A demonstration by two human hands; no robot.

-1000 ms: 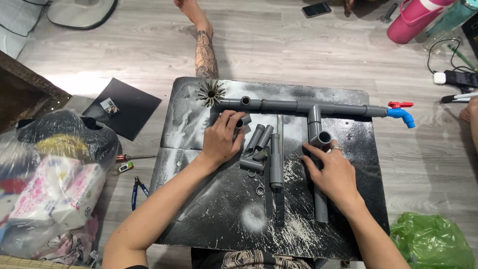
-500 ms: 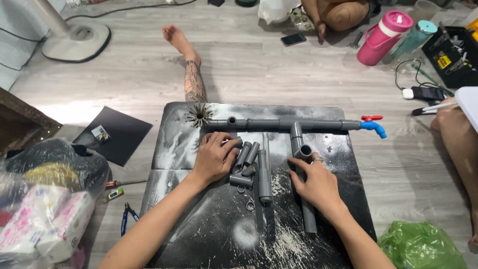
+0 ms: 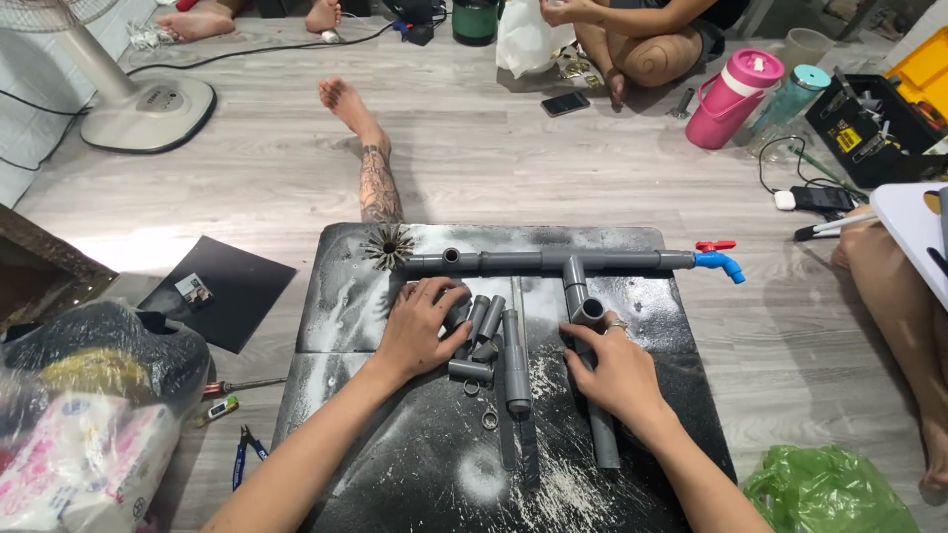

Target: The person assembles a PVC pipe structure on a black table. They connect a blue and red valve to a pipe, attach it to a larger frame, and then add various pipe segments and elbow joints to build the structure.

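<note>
A grey plastic pipe assembly [image 3: 533, 261] lies across the far side of a black board [image 3: 395, 454], with a blue tap [image 3: 719, 263] at its right end and a spiky round fitting [image 3: 387, 246] at its left. My left hand [image 3: 423, 328] rests flat on several short loose grey pipe pieces [image 3: 484, 321]. My right hand [image 3: 617, 370] lies on the branch pipe [image 3: 583, 308] running down from the tee, fingers near its open elbow end. A longer pipe piece [image 3: 514, 355] lies between my hands.
White dust covers the board. My own bare leg [image 3: 370, 168] stretches out beyond it. Pliers [image 3: 244, 456] and plastic bags [image 3: 89, 415] lie left, a green bag [image 3: 825, 494] right. Other people sit around, with a pink jug [image 3: 731, 97], a toolbox [image 3: 879, 118] and a fan base [image 3: 148, 109].
The camera view has lifted, showing more of the room. Both hands stay on the pipes in almost the same places.
</note>
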